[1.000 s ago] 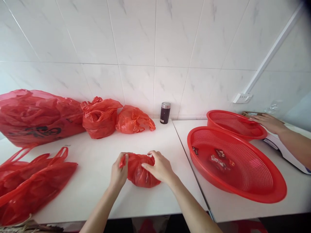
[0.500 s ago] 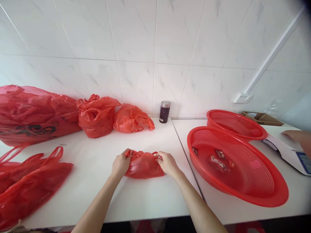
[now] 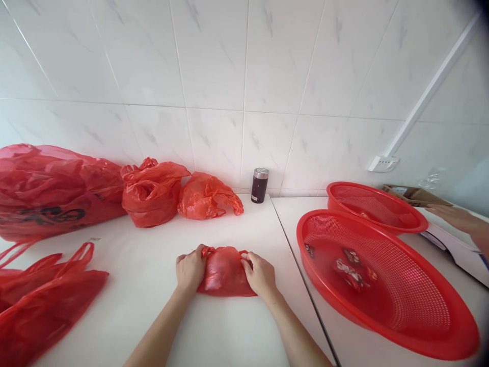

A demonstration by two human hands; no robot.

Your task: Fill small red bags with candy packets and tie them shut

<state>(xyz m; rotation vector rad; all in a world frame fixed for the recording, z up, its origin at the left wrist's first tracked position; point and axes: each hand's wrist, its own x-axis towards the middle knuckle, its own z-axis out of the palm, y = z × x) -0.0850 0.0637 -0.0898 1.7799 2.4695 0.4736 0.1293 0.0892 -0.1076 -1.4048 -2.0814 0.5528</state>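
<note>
Small red plastic bag point(image 3: 226, 270) lies on the white bench point(image 3: 130, 311), just left of the seam point(image 3: 298, 265). Left hand point(image 3: 191, 270): grip clamped on the bag's gathered upper left corner. Right hand point(image 3: 260, 274): grip closed on the loop at its upper right. Dark tumbler point(image 3: 259, 187) at the back edge; right of the seam, a large red basket point(image 3: 454, 336) holds small packets point(image 3: 350, 270).

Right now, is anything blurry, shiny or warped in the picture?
All in the head view: pale glints on the held bag; the nearer basket looks stretched toward the lower right; the other person's hand looks soft; the upper right corner is dark.
</note>
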